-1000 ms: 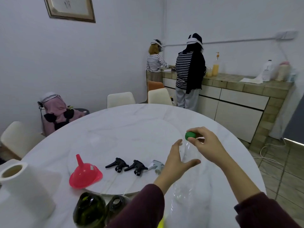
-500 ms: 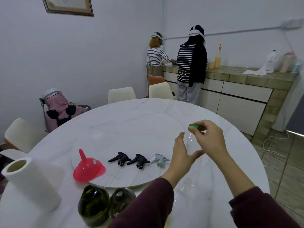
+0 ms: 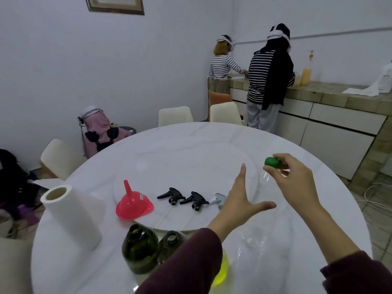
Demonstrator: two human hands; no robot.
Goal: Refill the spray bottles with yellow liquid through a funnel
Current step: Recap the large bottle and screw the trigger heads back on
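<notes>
A large clear plastic bottle (image 3: 267, 236) stands right in front of me, with yellow liquid (image 3: 222, 270) showing at its base. My right hand (image 3: 294, 183) pinches its green cap (image 3: 272, 162) just above the bottle's neck. My left hand (image 3: 241, 200) is spread against the bottle's left shoulder, fingers straight and thumb out. A red funnel (image 3: 133, 203) lies mouth down on the white turntable (image 3: 191, 158). Beside it lie two black spray heads (image 3: 171, 195) (image 3: 195, 200) and a pale one (image 3: 218, 200). Two dark green bottles (image 3: 140, 249) (image 3: 171, 245) stand open near me.
A paper towel roll (image 3: 72, 215) stands at the left of the round marble table (image 3: 212, 132). Cream chairs (image 3: 175, 115) ring the far side. Two people stand at the tiled counter (image 3: 331, 96) at the back right; another person sits low on the left.
My right hand has lifted the green cap up and to the right, away from the bottle's neck. My left hand's fingers have straightened and spread. My view has shifted slightly.
</notes>
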